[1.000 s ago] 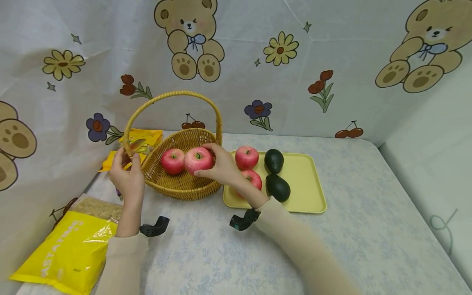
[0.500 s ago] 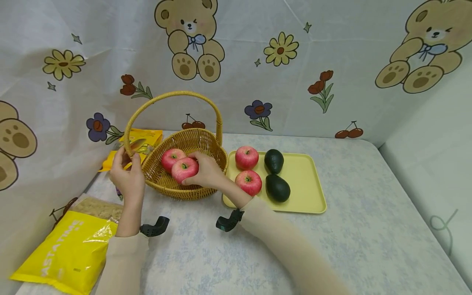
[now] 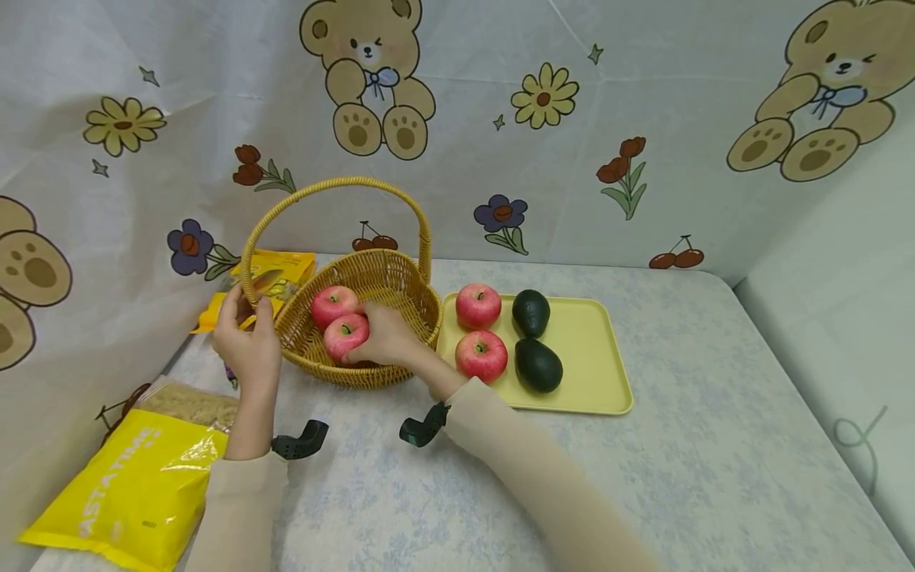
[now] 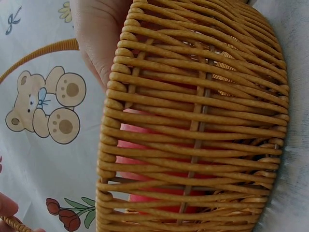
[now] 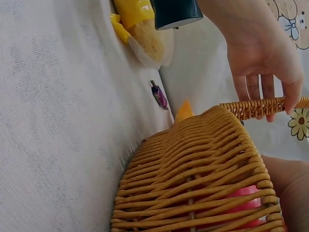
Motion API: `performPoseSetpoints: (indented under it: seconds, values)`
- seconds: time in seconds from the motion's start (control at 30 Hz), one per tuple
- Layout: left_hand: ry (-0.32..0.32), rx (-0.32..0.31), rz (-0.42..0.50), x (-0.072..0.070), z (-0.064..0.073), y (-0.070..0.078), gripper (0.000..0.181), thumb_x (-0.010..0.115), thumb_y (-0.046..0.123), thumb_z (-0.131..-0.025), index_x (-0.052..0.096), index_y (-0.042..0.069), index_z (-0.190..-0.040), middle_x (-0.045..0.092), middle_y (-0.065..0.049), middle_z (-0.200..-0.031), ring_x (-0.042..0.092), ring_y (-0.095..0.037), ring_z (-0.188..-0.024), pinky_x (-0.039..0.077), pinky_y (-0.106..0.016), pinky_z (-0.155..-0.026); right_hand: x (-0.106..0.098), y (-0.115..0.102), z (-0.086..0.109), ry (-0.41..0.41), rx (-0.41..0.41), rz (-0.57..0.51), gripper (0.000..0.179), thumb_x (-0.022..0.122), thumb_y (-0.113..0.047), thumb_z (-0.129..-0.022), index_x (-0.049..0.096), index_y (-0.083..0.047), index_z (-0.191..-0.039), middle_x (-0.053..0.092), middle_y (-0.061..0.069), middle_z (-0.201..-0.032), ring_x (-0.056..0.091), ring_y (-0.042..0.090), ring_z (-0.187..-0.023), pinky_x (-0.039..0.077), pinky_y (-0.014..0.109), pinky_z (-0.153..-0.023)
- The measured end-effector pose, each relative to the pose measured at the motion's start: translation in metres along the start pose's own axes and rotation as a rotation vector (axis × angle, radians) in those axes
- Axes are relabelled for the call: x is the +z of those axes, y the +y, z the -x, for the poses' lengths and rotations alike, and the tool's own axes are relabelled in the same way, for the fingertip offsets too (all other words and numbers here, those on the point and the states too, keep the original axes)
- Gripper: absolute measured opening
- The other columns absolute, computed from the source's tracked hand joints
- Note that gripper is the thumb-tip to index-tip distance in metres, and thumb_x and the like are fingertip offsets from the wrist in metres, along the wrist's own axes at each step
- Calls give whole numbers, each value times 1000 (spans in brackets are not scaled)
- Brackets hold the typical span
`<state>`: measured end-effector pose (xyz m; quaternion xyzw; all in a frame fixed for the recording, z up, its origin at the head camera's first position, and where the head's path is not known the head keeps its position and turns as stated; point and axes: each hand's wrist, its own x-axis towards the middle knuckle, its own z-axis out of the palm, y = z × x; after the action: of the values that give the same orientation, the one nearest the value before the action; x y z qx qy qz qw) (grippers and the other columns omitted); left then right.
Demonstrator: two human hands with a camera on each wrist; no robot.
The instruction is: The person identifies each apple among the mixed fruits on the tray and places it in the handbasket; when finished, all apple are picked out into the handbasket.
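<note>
My left hand (image 3: 246, 342) holds the left side of the arched handle (image 3: 336, 184) of a wicker basket (image 3: 364, 377); its fingers curl round the handle (image 5: 260, 107) in the right wrist view. Inside the basket, my right hand (image 3: 391, 338) grips a red apple (image 3: 346, 338) from its right side, low in the bowl. A second apple (image 3: 333, 305) lies just behind it. The left wrist view has the right hand (image 4: 99, 36) reaching over the rim, with red fruit (image 4: 140, 162) showing through the weave.
A yellow tray (image 3: 589, 353) right of the basket bears two apples (image 3: 482, 355) and two avocados (image 3: 539, 365). Yellow pasta bag (image 3: 143, 477) lies at front left, and another yellow packet (image 3: 286, 266) sits behind the basket. A patterned cloth (image 3: 457, 143) hangs at the back.
My right hand has carried its apple left and down into the basket, beside the other apple, which has shifted slightly back. My left hand stays on the handle.
</note>
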<state>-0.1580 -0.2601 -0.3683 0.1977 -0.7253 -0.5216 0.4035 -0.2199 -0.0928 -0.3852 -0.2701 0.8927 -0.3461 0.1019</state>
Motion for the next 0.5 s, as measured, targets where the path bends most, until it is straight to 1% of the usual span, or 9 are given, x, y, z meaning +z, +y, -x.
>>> performPoseSetpoints:
  seconds: [0.17, 0.27, 0.5]
  values:
    - [5, -15, -3, 0, 0, 2, 32, 59, 17, -96, 65, 10, -127, 62, 5, -103, 52, 0, -92, 43, -18, -77, 2, -1, 1, 1, -7, 38, 79, 84, -37, -74, 50, -9, -139, 61, 5, -130, 56, 20, -120, 46, 32, -99]
    - [6, -23, -6, 0, 0, 2, 32, 59, 19, -97, 65, 10, -127, 61, 7, -102, 52, 0, -92, 43, -18, -77, 3, -1, 1, 3, -3, 43, 78, 84, -37, -74, 51, -10, -140, 61, 4, -131, 55, 20, -121, 45, 32, -100]
    - [5, -8, 7, 0, -1, 1, 31, 60, 17, -96, 66, 11, -126, 60, 9, -100, 52, -1, -92, 43, -19, -77, 4, -1, 1, -5, -7, 60, 77, 84, -36, -75, 51, -13, -140, 60, 3, -133, 55, 20, -122, 44, 33, -101]
